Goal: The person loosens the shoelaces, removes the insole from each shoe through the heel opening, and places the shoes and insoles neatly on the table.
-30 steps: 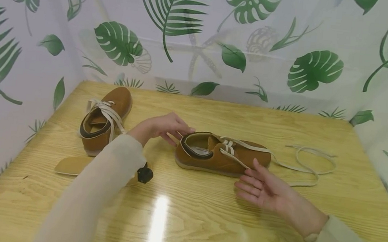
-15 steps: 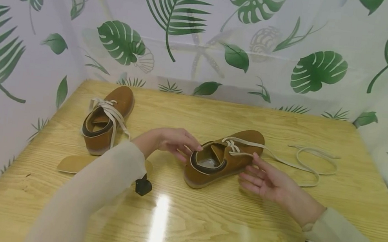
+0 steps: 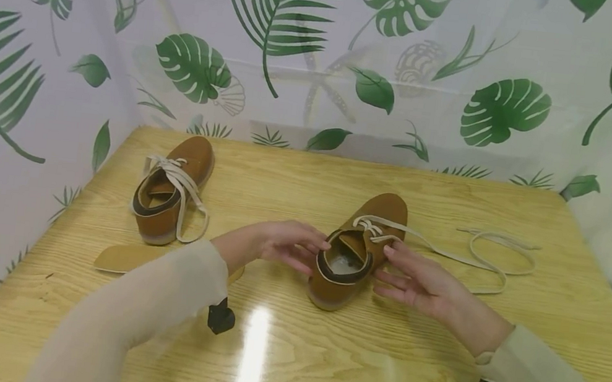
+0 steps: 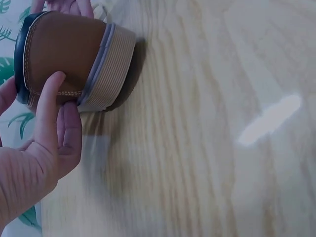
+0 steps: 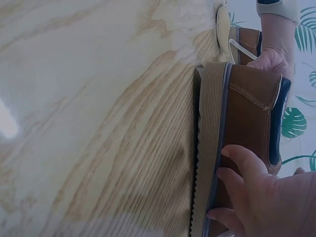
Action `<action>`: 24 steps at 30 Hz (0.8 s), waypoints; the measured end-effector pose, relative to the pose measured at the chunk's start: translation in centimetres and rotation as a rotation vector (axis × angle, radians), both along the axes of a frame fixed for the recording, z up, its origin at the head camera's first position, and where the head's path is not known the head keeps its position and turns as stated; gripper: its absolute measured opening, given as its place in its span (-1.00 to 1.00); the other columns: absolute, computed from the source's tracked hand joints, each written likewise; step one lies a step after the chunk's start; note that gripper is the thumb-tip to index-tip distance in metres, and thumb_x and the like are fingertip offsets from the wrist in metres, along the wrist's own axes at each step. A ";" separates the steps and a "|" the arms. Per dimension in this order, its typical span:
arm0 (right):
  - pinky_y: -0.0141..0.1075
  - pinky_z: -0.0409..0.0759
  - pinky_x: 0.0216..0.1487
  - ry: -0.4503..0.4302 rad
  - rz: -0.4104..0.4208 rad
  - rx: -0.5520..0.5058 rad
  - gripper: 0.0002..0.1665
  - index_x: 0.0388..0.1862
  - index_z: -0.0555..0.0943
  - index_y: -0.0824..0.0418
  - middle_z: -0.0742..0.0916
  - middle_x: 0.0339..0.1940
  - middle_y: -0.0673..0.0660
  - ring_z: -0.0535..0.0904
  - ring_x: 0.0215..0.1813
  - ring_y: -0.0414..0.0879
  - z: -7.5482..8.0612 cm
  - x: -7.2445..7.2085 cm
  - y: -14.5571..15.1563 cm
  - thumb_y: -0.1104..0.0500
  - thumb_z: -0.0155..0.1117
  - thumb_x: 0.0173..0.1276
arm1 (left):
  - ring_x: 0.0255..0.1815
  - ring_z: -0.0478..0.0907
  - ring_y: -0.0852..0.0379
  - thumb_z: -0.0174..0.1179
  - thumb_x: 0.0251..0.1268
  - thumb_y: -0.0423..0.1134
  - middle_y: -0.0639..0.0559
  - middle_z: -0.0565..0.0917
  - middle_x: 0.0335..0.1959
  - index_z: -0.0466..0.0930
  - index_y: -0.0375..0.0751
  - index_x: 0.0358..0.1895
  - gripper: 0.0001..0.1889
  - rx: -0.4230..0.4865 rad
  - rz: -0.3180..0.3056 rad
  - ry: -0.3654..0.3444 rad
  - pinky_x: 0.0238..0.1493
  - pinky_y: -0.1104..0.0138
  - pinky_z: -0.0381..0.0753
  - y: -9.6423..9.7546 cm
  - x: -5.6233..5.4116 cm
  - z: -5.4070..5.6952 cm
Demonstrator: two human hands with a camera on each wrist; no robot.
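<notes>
A brown lace-up shoe (image 3: pixel 388 209) with white laces stands on the wooden table, toe pointing away and slightly right. On its left, my left hand (image 3: pixel 292 242) touches the collar and heel; the left wrist view shows a fingertip against the heel leather (image 4: pixel 69 44). My right hand (image 3: pixel 425 284) rests its extended fingers along the shoe's right side, which the right wrist view shows just above the ridged sole (image 5: pixel 210 148). A loose lace (image 3: pixel 466 261) trails from the shoe to the right in a loop. The far toe side is hidden in both wrist views.
A matching brown shoe (image 3: pixel 192 151) with laces hanging over its side stands at the back left. In front of it lies a flat tan insole (image 3: pixel 125 257), partly covered by the left sleeve (image 3: pixel 178 283). A leaf-patterned cloth (image 3: pixel 292 108) borders the table (image 3: pixel 322 354).
The shoe has turned from lying sideways to pointing away, its heel swinging toward me and right. My left hand moved right and nearer with the heel; my right hand stayed along its side.
</notes>
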State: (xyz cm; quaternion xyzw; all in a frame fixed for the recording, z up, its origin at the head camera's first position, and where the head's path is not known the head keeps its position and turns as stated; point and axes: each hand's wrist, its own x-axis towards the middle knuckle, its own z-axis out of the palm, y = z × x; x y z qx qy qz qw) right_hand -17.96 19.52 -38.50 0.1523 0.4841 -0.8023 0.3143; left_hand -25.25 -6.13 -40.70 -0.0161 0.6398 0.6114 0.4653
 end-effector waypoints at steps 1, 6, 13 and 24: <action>0.00 0.32 0.36 0.006 0.008 0.020 0.06 0.54 -0.36 0.03 -0.19 0.55 0.17 0.01 0.50 0.21 0.1 0.0 0.0 0.17 0.16 0.39 | 0.28 0.36 -0.20 0.13 0.31 -0.31 -0.30 0.34 0.25 0.19 -0.29 0.39 -0.41 0.010 0.016 -0.010 0.05 0.13 0.65 0.2 0.2 0.0; -0.05 0.55 0.20 0.033 0.027 0.077 0.09 0.53 -0.37 0.07 -0.08 0.53 0.30 0.61 0.00 -0.12 0.1 0.4 0.0 0.31 0.18 0.35 | 0.32 0.31 -0.26 0.10 0.34 -0.34 -0.34 0.28 0.31 0.14 -0.32 0.41 -0.40 0.057 0.086 -0.028 0.14 0.06 0.58 1.0 1.3 -0.1; -0.06 0.61 0.12 0.026 0.010 0.172 0.09 0.55 -0.27 0.03 0.01 0.52 0.32 0.63 -0.17 -0.21 0.2 0.4 -0.5 0.34 0.23 0.31 | 0.27 0.37 -0.26 0.12 0.32 -0.36 -0.36 0.38 0.26 0.17 -0.39 0.37 -0.42 0.085 0.175 0.022 0.07 0.05 0.63 2.2 2.5 -0.2; -0.11 0.68 0.00 0.054 0.013 0.303 0.07 0.55 -0.12 0.10 0.61 0.01 0.11 0.64 -0.10 -0.14 0.2 0.0 0.0 0.30 0.32 0.24 | 0.20 0.45 -0.27 0.16 0.27 -0.40 -0.37 0.48 0.16 0.21 -0.37 0.33 -0.43 0.152 0.284 0.038 0.03 0.02 0.63 3.8 4.0 -0.5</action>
